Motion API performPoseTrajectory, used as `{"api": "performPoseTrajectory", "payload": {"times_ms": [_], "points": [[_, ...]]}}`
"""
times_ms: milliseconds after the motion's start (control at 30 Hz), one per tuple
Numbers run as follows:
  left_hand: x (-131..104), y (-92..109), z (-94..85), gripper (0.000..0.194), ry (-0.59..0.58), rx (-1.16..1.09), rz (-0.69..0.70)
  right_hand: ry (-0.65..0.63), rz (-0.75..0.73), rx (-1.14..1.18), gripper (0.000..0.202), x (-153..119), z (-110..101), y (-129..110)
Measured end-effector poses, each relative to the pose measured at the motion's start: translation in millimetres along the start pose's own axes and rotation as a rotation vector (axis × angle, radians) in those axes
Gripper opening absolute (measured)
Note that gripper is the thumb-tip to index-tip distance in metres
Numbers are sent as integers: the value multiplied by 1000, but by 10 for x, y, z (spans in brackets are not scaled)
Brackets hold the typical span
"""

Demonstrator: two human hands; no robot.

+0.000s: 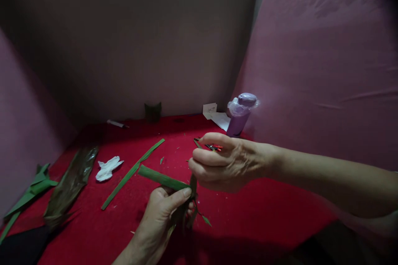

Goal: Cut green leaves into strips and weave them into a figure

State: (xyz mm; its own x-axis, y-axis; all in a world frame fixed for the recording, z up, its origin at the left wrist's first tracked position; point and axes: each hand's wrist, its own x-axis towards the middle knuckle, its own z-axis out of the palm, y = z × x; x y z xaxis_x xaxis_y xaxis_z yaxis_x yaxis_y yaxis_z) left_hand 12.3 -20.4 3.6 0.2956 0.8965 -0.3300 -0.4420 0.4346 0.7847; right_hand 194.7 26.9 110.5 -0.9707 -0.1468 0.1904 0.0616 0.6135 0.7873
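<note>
My left hand (164, 209) pinches a folded green leaf strip (161, 179) between thumb and fingers. One flat end sticks out to the upper left, and thin, torn ends (203, 218) hang below the fingertips. Just above and to the right, my right hand (222, 163) is closed, its fingers curled around a narrow strip that rises from the piece in my left hand. The right fingertips are partly hidden. On the red cloth to the left lies a long loose leaf strip (133, 174).
A crumpled white tissue (107, 168), a brown plastic-wrapped bundle (70, 186) and folded green leaves (32, 190) lie left. At the back are a pen-like tool (116, 124), a small dark green piece (153, 112), white papers (220, 120) and a purple bottle (239, 122). Red-handled scissors (216, 148) lie behind my right hand.
</note>
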Motion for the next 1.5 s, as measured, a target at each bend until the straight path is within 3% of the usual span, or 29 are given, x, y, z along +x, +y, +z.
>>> {"api": "performPoseTrajectory", "payload": {"times_ms": [100,200,333,433,667,900,1100,1233,1500], "points": [[-6,16,17,18,61,-27,4,62,9,3,26,11,-32,-21],[10,20,16,19,79,-30,16,13,65,77,22,28,-69,-47],[26,13,2,17,79,-16,10,-140,268,260,28,37,-87,-50],[14,15,7,14,80,-13,17,-182,453,468,22,42,-72,-83],[-11,27,14,16,41,-16,48,-110,889,791,8,120,-31,-336],[-8,28,3,16,49,-46,69,32,1117,906,12,128,24,-470],[4,44,6,18,70,-75,130,68,1349,1173,13,204,58,-512],[9,43,4,18,73,-87,121,143,1334,1159,11,223,82,-563],[6,38,17,20,93,-84,108,200,1204,883,9,170,169,-661]]}}
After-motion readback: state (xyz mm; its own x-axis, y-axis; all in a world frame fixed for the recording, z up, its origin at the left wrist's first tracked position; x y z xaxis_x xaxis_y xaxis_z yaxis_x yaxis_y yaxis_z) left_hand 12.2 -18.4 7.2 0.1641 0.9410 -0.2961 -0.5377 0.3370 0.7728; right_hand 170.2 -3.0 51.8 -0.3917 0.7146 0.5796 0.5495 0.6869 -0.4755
